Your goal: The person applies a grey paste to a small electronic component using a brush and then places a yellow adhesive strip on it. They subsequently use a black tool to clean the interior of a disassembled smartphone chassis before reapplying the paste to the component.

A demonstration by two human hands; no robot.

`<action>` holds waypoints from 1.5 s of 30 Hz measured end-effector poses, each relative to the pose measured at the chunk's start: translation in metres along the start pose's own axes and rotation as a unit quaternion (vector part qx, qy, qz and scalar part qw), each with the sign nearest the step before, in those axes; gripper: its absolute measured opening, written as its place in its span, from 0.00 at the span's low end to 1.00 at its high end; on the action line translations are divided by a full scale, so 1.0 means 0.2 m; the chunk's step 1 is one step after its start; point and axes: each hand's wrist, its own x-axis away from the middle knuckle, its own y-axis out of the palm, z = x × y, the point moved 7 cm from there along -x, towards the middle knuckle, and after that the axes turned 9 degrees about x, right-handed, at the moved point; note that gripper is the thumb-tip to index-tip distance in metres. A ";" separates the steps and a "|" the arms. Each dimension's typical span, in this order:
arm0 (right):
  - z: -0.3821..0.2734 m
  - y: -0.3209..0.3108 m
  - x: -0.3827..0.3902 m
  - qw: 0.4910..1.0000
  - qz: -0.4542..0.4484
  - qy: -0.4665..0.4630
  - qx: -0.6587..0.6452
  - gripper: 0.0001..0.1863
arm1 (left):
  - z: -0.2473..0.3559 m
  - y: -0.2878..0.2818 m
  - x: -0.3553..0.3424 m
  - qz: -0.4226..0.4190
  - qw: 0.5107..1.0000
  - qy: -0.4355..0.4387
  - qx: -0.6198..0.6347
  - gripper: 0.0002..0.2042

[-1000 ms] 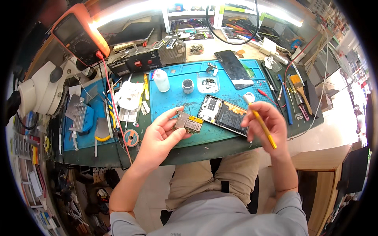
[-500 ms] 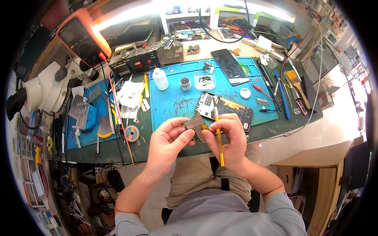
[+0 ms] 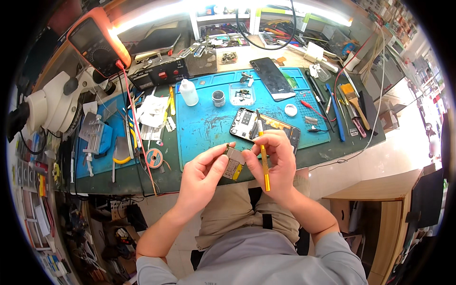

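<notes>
Grips a small metal-shielded circuit board at its nine o'clock edge, pinched between thumb and fingers of the closed left hand. Appears over the six o'clock edge of the blue mat, between both hands. Turned clockwise since half a second ago, showing its yellow patch toward five o'clock instead of three. Brings the right hand in at the board's three o'clock side, well apart from it a second ago. Cannot tell whether touching there or just beside. Keeps a slim gold-handled tool clasped in the right fingers, aiming its dark tip toward twelve o'clock, away from the board and across the view of the opened phone at one o'clock. Cannot make out any contact between tip and phone. Amounts, by judgement, to re-orienting the board by hand, with the tool carried rather than applied to it.
</notes>
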 end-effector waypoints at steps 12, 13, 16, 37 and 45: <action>-0.01 -0.06 0.08 0.994 -0.044 -0.090 0.036 0.17 | 0.02 -0.09 -0.01 -0.020 0.995 -0.040 -0.093 0.19; -0.03 -0.04 0.07 0.991 -0.050 -0.114 0.044 0.18 | 0.01 -0.09 -0.02 -0.028 0.995 -0.049 -0.087 0.20; -0.05 -0.02 0.08 0.983 -0.060 -0.158 0.064 0.19 | 0.00 -0.04 -0.02 -0.044 0.997 -0.021 -0.053 0.21; -0.03 -0.06 0.13 0.984 -0.085 -0.135 0.073 0.20 | 0.23 -0.13 -0.12 -0.167 0.817 0.167 -0.527 0.30; -0.03 -0.05 0.14 0.978 -0.122 -0.145 0.091 0.19 | 0.17 -0.06 0.05 0.018 0.796 0.204 -0.569 0.45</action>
